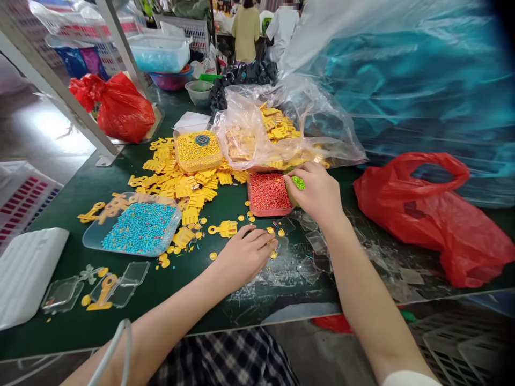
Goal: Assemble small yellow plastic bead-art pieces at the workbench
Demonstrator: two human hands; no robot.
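Note:
My left hand (245,252) lies low over the table, fingers loosely stretched and apart, beside small yellow discs (281,232). Just left of its fingertips is a yellow comb-shaped plastic piece (225,229) with coloured bits in its slots. My right hand (316,190) is wrapped over a small box of green beads (298,183), thumb on the near left side; the hand hides most of that box. Against it stands an open box of red beads (269,194). A tray of blue beads (140,228) sits to the left, and a box of yellow beads (198,150) rests farther back.
Yellow plastic pieces (193,195) are heaped behind the left hand; more fill a clear bag (245,134). Red bags (410,203) and a large blue plastic-wrapped bundle (402,102) stand right. Clear plastic pieces (317,244) lie near my right forearm. Two people (246,32) are behind.

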